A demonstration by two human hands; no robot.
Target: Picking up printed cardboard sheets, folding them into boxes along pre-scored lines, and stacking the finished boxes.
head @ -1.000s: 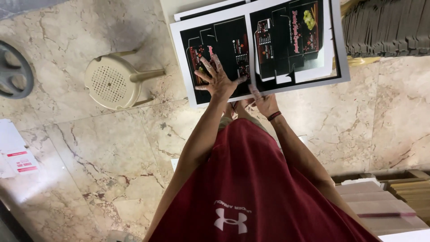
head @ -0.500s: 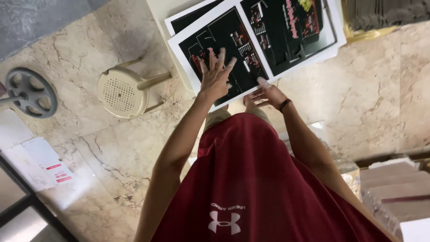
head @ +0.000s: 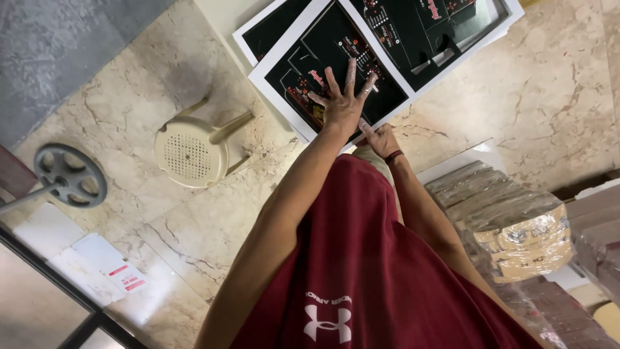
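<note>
Overhead, we look down on a marble floor (head: 529,116), with our dark red shirt (head: 361,271) filling the lower middle; on the floor at the top lies the printed sheet (head: 387,45), large, black with a white border, its long axis running from lower left up to upper right, where the corner is cut off by the frame edge; a second sheet (head: 258,32) peeks out beneath it at the left, mostly hidden; the print on both is too small for us to make out; to the right sit wrapped bundles of cardboard (head: 516,226), partly out of frame; a cream plastic stool (head: 190,152) lies on its side at the left, with a grey handwheel (head: 70,176) beyond it; our left hand (head: 342,103) presses flat on the sheet's lower end, fingers spread wide apart; our right hand (head: 382,139), wearing a dark wristband, touches the sheet's near edge with one finger extended, the rest hidden, so we cannot tell their state.
</note>
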